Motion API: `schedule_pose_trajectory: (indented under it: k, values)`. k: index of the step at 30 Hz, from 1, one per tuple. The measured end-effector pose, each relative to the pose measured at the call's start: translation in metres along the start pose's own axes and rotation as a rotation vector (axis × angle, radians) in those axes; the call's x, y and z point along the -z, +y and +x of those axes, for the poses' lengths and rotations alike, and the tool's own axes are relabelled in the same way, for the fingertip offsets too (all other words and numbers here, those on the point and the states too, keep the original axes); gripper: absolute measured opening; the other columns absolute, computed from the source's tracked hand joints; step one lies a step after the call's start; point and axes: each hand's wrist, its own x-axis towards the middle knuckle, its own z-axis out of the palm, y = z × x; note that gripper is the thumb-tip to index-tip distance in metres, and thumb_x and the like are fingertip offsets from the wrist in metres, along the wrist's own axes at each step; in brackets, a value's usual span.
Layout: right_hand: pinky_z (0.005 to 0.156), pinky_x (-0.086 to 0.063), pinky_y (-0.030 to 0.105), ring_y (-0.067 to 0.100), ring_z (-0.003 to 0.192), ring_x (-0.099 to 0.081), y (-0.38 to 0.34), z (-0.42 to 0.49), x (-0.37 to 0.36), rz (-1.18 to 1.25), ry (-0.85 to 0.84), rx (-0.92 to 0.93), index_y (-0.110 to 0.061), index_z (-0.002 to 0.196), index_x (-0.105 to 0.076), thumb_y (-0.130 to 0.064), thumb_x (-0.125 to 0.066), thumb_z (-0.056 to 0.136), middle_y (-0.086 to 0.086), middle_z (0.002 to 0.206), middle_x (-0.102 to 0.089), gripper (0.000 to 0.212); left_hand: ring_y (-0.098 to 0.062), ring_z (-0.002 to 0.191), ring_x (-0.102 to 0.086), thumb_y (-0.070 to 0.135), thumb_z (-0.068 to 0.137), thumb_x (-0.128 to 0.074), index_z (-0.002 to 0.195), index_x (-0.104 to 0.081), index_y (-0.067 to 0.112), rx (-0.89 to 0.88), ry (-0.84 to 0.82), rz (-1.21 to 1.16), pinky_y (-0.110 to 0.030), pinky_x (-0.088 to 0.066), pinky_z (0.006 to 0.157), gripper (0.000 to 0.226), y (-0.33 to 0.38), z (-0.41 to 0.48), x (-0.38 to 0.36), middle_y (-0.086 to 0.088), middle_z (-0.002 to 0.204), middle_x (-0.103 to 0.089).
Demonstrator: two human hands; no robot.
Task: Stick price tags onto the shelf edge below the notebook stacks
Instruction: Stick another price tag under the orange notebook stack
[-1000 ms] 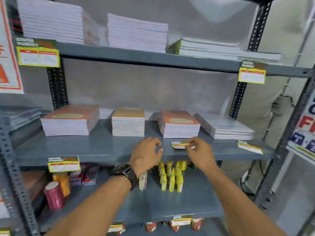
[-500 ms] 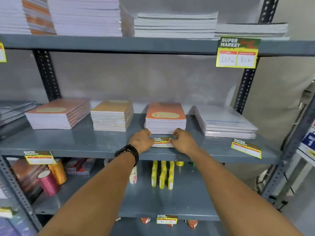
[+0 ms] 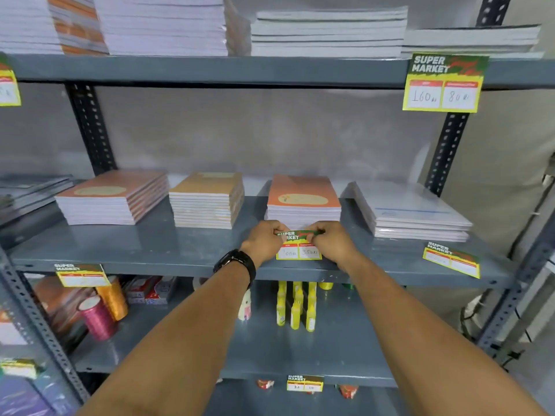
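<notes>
A green and yellow price tag (image 3: 298, 250) is held upright above the grey shelf edge (image 3: 168, 267), right in front of an orange-covered notebook stack (image 3: 303, 202). My left hand (image 3: 264, 240) pinches the tag's top left corner and my right hand (image 3: 332, 244) pinches its top right. Further notebook stacks stand on the same shelf: an orange one (image 3: 112, 199) at the left, a tan one (image 3: 207, 199) beside it and a white one (image 3: 411, 213) at the right. One tag (image 3: 81, 274) hangs on the edge below the left stack, another (image 3: 452, 259) lies below the white stack.
The top shelf holds tall white notebook stacks (image 3: 162, 24) and carries a large tag (image 3: 444, 82) at its right. Below are yellow bottles (image 3: 295, 304), thread spools (image 3: 97, 316) and small boxes (image 3: 147, 291). Perforated black uprights (image 3: 90, 127) frame the shelves. A black watch (image 3: 235, 264) is on my left wrist.
Both hands have moved up and back with the tag until it is in front of the orange stack, and the camera has come closer. The tag now stands upright, its face towards me.
</notes>
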Motion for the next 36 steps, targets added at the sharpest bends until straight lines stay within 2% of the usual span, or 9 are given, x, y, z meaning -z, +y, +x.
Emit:
schedule_pose_trajectory:
  k: [4,7,11,13,17,21,25,30,36]
  values:
    - [0.081,-0.056,0.037,0.02,0.088,-0.069,-0.009,-0.019,0.01,0.153,-0.015,-0.01,-0.019,0.084,-0.073,-0.005,-0.07,0.081,0.0,0.087,-0.073,0.015,-0.023,0.093,-0.065,0.013,0.092,-0.059,0.088,-0.066,0.027,-0.026,-0.065,-0.12,-0.034,-0.053,0.077,0.017,0.01,-0.013,0.009,-0.006,0.1,-0.07]
    - [0.07,-0.053,0.031,0.013,0.074,-0.064,-0.015,-0.044,0.015,0.174,-0.085,0.047,-0.016,0.077,-0.071,-0.006,-0.083,0.069,-0.001,0.077,-0.07,0.018,-0.027,0.093,-0.069,0.015,0.086,-0.069,0.084,-0.067,0.025,-0.051,-0.172,-0.226,-0.044,-0.055,0.087,0.011,0.011,-0.032,0.018,-0.008,0.097,-0.073]
    - [0.057,-0.048,0.02,0.002,0.06,-0.059,-0.018,-0.07,0.007,0.088,-0.18,0.132,-0.012,0.079,-0.07,-0.009,-0.086,0.069,-0.005,0.07,-0.068,0.019,-0.018,0.075,-0.067,0.014,0.073,-0.084,0.083,-0.067,0.014,-0.12,-0.268,-0.197,-0.039,-0.055,0.071,0.021,0.004,-0.061,0.031,-0.003,0.08,-0.074]
    - [0.059,-0.049,0.02,0.002,0.062,-0.061,-0.017,-0.078,-0.002,-0.031,-0.187,0.172,-0.015,0.083,-0.073,-0.01,-0.082,0.073,-0.005,0.075,-0.072,0.014,-0.016,0.072,-0.065,0.013,0.071,-0.085,0.085,-0.065,0.01,-0.156,-0.266,-0.122,-0.039,-0.054,0.071,0.025,-0.002,-0.07,0.035,-0.004,0.077,-0.072]
    - [0.058,-0.043,0.018,0.008,0.066,-0.058,-0.017,-0.095,-0.026,-0.213,-0.14,0.23,-0.017,0.083,-0.074,-0.005,-0.073,0.078,-0.001,0.077,-0.07,0.013,-0.013,0.072,-0.065,0.009,0.075,-0.078,0.087,-0.067,0.017,-0.198,-0.175,0.081,-0.041,-0.057,0.077,0.018,-0.013,-0.087,0.036,0.002,0.079,-0.072]
    - [0.062,-0.043,0.025,0.015,0.069,-0.06,-0.011,-0.102,-0.044,-0.282,-0.013,0.229,-0.018,0.077,-0.073,-0.009,-0.075,0.075,0.0,0.074,-0.07,0.009,-0.017,0.085,-0.066,0.011,0.081,-0.071,0.089,-0.069,0.024,-0.254,-0.066,0.248,-0.033,-0.055,0.076,0.015,-0.022,-0.097,0.033,0.003,0.09,-0.074]
    - [0.064,-0.053,0.031,0.017,0.069,-0.064,-0.003,-0.105,-0.049,-0.274,0.09,0.147,-0.021,0.073,-0.071,-0.015,-0.075,0.072,-0.003,0.069,-0.07,0.008,-0.019,0.091,-0.066,0.018,0.083,-0.068,0.094,-0.069,0.027,-0.259,-0.005,0.282,-0.033,-0.054,0.08,0.014,-0.025,-0.101,0.022,0.002,0.096,-0.075]
    - [0.053,-0.041,0.024,0.016,0.062,-0.058,0.003,-0.1,-0.04,-0.306,0.111,0.118,-0.019,0.072,-0.068,-0.019,-0.081,0.071,-0.004,0.063,-0.063,0.013,-0.02,0.091,-0.064,0.016,0.083,-0.066,0.094,-0.07,0.022,-0.289,0.026,0.303,-0.033,-0.051,0.079,0.013,-0.024,-0.098,0.009,0.001,0.097,-0.072]
    - [0.061,-0.048,0.031,0.021,0.067,-0.06,0.005,-0.092,-0.041,-0.331,0.15,0.101,-0.016,0.074,-0.064,-0.02,-0.08,0.073,0.0,0.067,-0.063,0.017,-0.024,0.089,-0.062,0.017,0.085,-0.064,0.095,-0.067,0.02,-0.305,0.051,0.368,-0.031,-0.047,0.073,0.01,-0.022,-0.088,-0.001,-0.001,0.099,-0.069]
